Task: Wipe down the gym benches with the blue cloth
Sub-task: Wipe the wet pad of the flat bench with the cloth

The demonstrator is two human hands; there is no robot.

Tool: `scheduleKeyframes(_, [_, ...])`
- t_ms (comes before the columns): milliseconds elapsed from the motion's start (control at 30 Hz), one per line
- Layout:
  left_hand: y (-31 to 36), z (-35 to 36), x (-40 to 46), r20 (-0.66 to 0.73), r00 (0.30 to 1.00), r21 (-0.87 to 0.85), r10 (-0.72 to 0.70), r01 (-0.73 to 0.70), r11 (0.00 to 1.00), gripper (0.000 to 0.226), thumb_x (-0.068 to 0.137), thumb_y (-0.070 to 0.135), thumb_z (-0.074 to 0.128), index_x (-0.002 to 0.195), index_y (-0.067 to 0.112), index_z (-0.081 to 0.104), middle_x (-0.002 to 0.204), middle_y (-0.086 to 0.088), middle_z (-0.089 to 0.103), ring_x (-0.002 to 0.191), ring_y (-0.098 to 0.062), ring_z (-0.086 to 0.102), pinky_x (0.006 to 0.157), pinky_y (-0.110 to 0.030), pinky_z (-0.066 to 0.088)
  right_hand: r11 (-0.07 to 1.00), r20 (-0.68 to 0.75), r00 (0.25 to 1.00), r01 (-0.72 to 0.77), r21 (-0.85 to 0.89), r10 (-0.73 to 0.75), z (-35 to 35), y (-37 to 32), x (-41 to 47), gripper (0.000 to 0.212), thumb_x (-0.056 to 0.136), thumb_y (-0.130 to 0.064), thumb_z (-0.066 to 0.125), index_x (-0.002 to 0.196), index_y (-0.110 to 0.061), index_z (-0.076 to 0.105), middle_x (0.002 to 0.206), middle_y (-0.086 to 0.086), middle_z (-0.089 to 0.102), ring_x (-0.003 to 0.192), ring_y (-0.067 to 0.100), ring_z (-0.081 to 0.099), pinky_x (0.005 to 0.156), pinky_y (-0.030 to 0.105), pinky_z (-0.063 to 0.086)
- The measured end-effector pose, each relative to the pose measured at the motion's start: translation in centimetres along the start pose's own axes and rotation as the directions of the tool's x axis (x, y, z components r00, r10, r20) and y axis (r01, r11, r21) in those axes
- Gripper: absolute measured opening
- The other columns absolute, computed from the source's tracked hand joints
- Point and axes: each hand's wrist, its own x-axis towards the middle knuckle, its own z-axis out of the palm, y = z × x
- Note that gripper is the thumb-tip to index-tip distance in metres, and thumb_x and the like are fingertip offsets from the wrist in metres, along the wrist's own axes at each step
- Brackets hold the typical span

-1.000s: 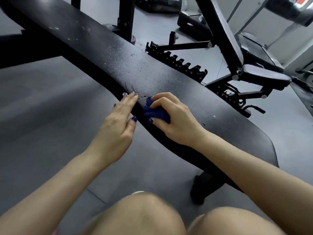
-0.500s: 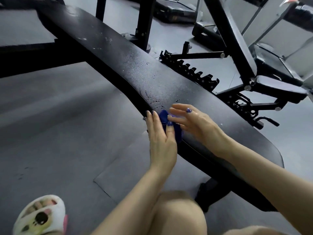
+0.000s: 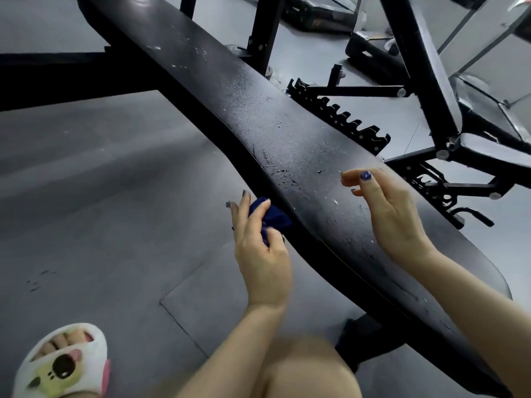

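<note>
A long black padded gym bench (image 3: pixel 287 139) runs diagonally from top left to bottom right, its top speckled with droplets and streaks. My left hand (image 3: pixel 260 248) grips the bunched blue cloth (image 3: pixel 273 218) against the bench's near side edge. My right hand (image 3: pixel 388 214) hovers just above the bench top, fingers loosely curled and holding nothing.
A second adjustable bench (image 3: pixel 494 150) with a toothed black adjustment rail (image 3: pixel 342 116) stands behind on the right. Black frame posts (image 3: pixel 264 30) rise at the back. The grey rubber floor (image 3: pixel 100 196) lies to the left, with my slippered foot (image 3: pixel 61 363) at bottom left.
The cloth passed from my right hand to my left hand. My right hand lifted off and moved right over the bench top; my left hand now holds the cloth at the side edge.
</note>
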Motion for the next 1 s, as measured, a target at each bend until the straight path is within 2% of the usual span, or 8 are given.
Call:
scheduleKeyframes(233, [0.6, 2.0, -1.9, 0.175, 0.985, -0.029, 0.008, -0.003, 1.0, 0.057, 0.098, 0.03, 0.036, 0.152, 0.021, 0.02, 0.16, 0.016, 0.0, 0.146, 0.001, -0.002, 0.119, -0.023, 0.011, 0.979, 0.184, 0.973, 0.165, -0.121, -0.142, 4.4, 1.4, 1.6, 0.047, 0.099, -0.039, 0.034, 0.123, -0.013, 0.066, 0.136, -0.006, 0.057, 0.129, -0.002, 0.047, 0.108, 0.014, 0.032])
scheduleKeyframes(400, [0.7, 2.4, 1.8, 0.074, 0.996, -0.03, 0.059, -0.057, 0.998, 0.051, 0.1, 0.023, 0.037, 0.15, 0.017, 0.029, 0.16, 0.01, 0.007, 0.146, 0.002, 0.003, 0.113, -0.008, 0.009, 0.99, 0.139, 0.982, 0.133, -0.052, -0.125, 4.9, 2.0, 2.5, 0.047, 0.099, -0.041, 0.033, 0.125, -0.017, 0.064, 0.138, -0.009, 0.055, 0.132, 0.003, 0.046, 0.112, 0.024, 0.034])
scheduleKeyframes(500, [0.2, 2.8, 8.2, -0.019, 0.998, 0.003, 0.066, -0.066, 0.998, 0.054, 0.099, 0.022, 0.038, 0.148, 0.003, 0.029, 0.159, -0.012, 0.017, 0.147, -0.011, 0.01, 0.113, -0.008, 0.004, 0.995, 0.086, 0.991, 0.099, 0.003, -0.099, 4.7, 2.4, 2.4, 0.045, 0.099, -0.041, 0.033, 0.119, -0.019, 0.067, 0.134, -0.008, 0.059, 0.13, 0.004, 0.049, 0.11, 0.025, 0.036])
scheduleKeyframes(567, [-0.7, 2.7, 13.2, -0.044, 0.999, 0.017, 0.02, -0.019, 1.0, 0.056, 0.098, 0.022, 0.039, 0.145, -0.006, 0.028, 0.153, -0.025, 0.029, 0.145, -0.031, 0.022, 0.118, -0.02, 0.009, 0.997, 0.054, 0.996, 0.069, 0.023, -0.07, 4.7, 2.4, 2.6, 0.046, 0.098, -0.041, 0.033, 0.115, -0.017, 0.069, 0.131, -0.008, 0.061, 0.127, 0.004, 0.051, 0.108, 0.023, 0.037])
scheduleKeyframes(633, [-1.0, 2.5, 15.5, -0.045, 0.998, 0.032, -0.031, 0.033, 0.999, 0.054, 0.099, 0.022, 0.041, 0.142, -0.008, 0.031, 0.148, -0.026, 0.035, 0.14, -0.037, 0.029, 0.116, -0.034, 0.018, 0.998, 0.039, 0.997, 0.061, 0.008, -0.061, 4.7, 2.3, 2.6, 0.048, 0.097, -0.042, 0.034, 0.113, -0.015, 0.07, 0.128, -0.009, 0.062, 0.125, 0.002, 0.052, 0.105, 0.019, 0.037])
scheduleKeyframes(800, [-0.2, 1.5, 9.1, 0.111, 0.977, 0.084, 0.185, -0.194, 0.977, 0.048, 0.101, 0.014, 0.04, 0.145, 0.0, 0.031, 0.158, -0.013, 0.021, 0.149, -0.02, 0.011, 0.118, -0.018, 0.007, 0.999, -0.025, 0.999, 0.037, 0.026, -0.037, 4.8, 2.3, 2.6, 0.052, 0.096, -0.045, 0.034, 0.106, -0.012, 0.072, 0.123, -0.009, 0.064, 0.12, 0.001, 0.055, 0.101, 0.016, 0.038])
scheduleKeyframes(867, [-0.9, 0.0, 5.4, 0.321, 0.892, 0.085, 0.318, -0.361, 0.929, 0.047, 0.101, 0.013, 0.041, 0.146, 0.005, 0.031, 0.16, -0.006, 0.018, 0.15, -0.017, 0.006, 0.121, -0.029, 0.008, 0.999, -0.042, 0.999, 0.029, 0.041, -0.027, 4.8, 2.3, 2.6, 0.054, 0.095, -0.047, 0.033, 0.103, -0.011, 0.073, 0.12, -0.009, 0.065, 0.117, 0.0, 0.056, 0.099, 0.014, 0.038])
scheduleKeyframes(1000, [-2.8, -2.9, 2.4, 0.668, 0.505, 0.061, 0.547, -0.769, 0.636, 0.049, 0.096, 0.013, 0.046, 0.143, 0.008, 0.033, 0.157, -0.006, 0.024, 0.149, -0.027, 0.014, 0.12, -0.045, 0.016, 0.998, -0.045, 0.999, 0.007, 0.064, -0.004, 4.9, 2.3, 2.6, 0.051, 0.093, -0.049, 0.034, 0.093, -0.017, 0.074, 0.114, -0.009, 0.068, 0.112, -0.002, 0.057, 0.096, 0.012, 0.038])
